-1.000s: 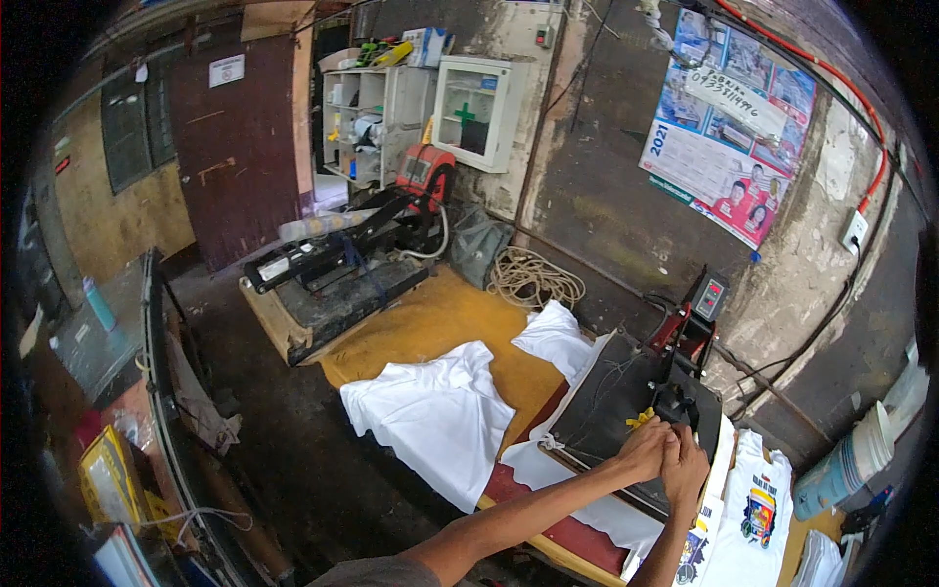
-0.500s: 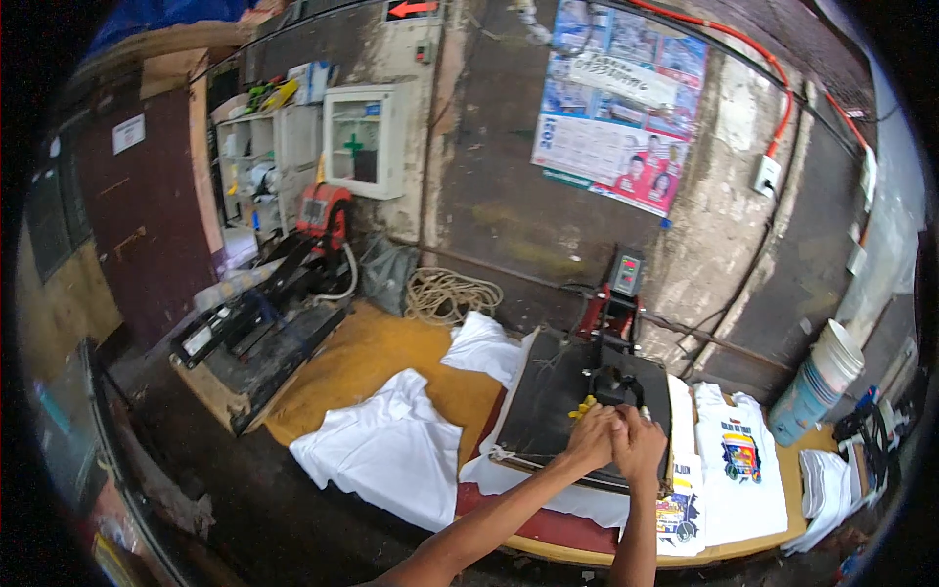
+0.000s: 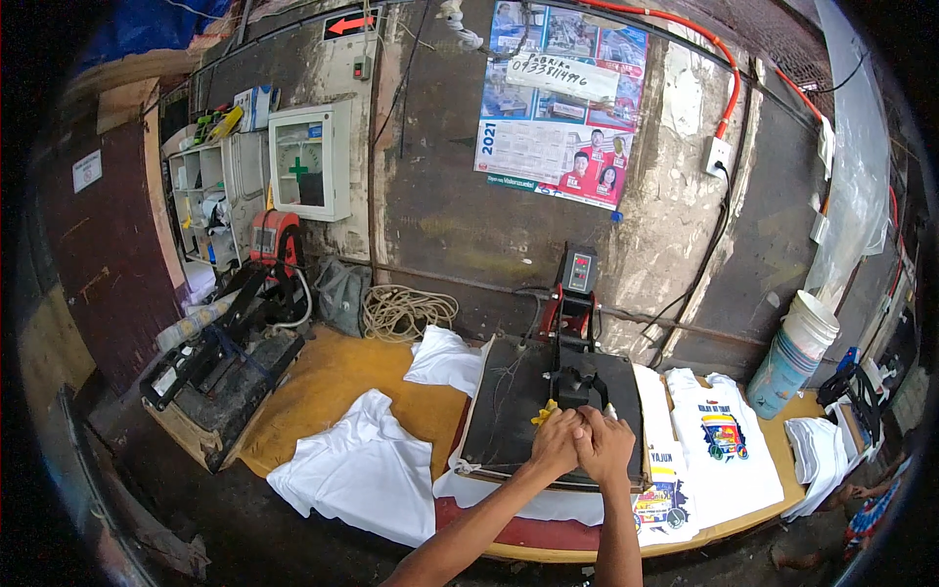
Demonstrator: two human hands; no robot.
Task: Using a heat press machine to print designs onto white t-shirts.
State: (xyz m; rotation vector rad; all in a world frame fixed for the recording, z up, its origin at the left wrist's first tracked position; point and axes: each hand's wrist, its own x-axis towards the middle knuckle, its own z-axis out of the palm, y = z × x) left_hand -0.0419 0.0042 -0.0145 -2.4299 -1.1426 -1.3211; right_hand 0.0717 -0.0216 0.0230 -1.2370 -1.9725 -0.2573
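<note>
My left hand (image 3: 556, 442) and my right hand (image 3: 603, 450) are closed together on the top handle of a black heat press (image 3: 509, 401), overlapping so that much of the grip is hidden. A yellow piece (image 3: 544, 414) sticks out just left of my fingers. White cloth (image 3: 460, 489) lies under the press. Beside it are a crumpled white shirt (image 3: 357, 460), a smaller white cloth (image 3: 442, 357) and, to the right, a printed white T-shirt (image 3: 724, 470) over other printed sheets or shirts (image 3: 653, 519). The press's control box (image 3: 579, 270) rises behind.
A second heat press (image 3: 225, 382) sits at the left of the yellow bench (image 3: 303, 391), near coiled rope (image 3: 409, 308). A stack of buckets (image 3: 790, 352) and folded white cloth (image 3: 817, 450) are at the right. A metal frame (image 3: 88, 479) edges the lower left; someone's limb (image 3: 856, 497) shows lower right.
The view has swung to the right, so the wall and press now appear more head-on and farther left in the picture. Both my hands remain on the press handle.
</note>
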